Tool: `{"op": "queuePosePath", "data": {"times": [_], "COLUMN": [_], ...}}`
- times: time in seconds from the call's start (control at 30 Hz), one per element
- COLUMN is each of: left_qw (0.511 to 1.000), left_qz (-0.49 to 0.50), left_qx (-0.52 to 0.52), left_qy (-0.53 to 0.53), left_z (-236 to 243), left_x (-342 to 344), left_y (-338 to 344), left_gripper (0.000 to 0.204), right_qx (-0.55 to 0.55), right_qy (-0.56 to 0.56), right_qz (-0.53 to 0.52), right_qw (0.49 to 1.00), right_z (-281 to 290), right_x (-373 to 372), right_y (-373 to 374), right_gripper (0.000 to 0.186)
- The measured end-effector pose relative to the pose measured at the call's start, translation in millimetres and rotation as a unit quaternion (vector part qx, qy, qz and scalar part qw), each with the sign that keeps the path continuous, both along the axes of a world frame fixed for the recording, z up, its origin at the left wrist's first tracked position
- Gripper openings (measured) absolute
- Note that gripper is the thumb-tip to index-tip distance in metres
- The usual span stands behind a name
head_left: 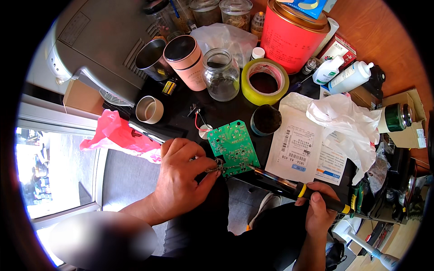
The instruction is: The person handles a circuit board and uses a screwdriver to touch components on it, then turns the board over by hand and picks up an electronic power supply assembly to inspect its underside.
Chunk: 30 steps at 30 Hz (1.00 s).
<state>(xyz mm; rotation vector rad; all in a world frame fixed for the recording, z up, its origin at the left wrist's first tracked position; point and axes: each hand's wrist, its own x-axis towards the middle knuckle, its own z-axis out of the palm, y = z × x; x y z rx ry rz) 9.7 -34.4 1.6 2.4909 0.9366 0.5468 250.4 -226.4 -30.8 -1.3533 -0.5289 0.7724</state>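
Note:
A green circuit board (234, 145) lies at the near edge of a black tabletop (217, 113). My left hand (181, 176) pinches a thin piece of metal, perhaps tweezers or wire, against the board's lower edge. My right hand (319, 207) grips the black and yellow handle of a soldering iron (289, 186). Its tip reaches the board's lower right corner, close to my left fingertips. A red wire runs from the board to a small white part (205, 131).
Behind the board stand a roll of yellow tape (264, 81), a glass jar (221, 74), a pink tumbler (186, 61), a metal cup (151, 54), a red tin (293, 34) and white bottles (350, 77). A white plastic bag (346, 119) and paper labels (298, 144) lie right. A pink bag (117, 135) lies left.

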Motion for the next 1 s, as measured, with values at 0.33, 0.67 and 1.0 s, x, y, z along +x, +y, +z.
{"op": "queuePosePath", "data": {"times": [0.33,0.67,1.0], "left_qw": [1.0,1.0,1.0], "left_qz": [0.006,0.018,0.019], "left_qx": [0.001,-0.007,-0.012], "left_qy": [-0.003,-0.006,-0.002], "left_z": [1,-2,-3], "left_x": [-3,-7,-10], "left_y": [-2,-1,-2], "left_gripper": [0.016,0.016,0.015], "right_qx": [0.008,-0.002,0.001], "right_qy": [-0.006,-0.006,-0.014], "right_qz": [-0.008,-0.005,0.0], "right_qw": [1.0,1.0,1.0], "right_z": [-2,-1,-2], "right_x": [1,0,1], "right_y": [-1,0,-1], "right_gripper": [0.032,0.031,0.032]}}
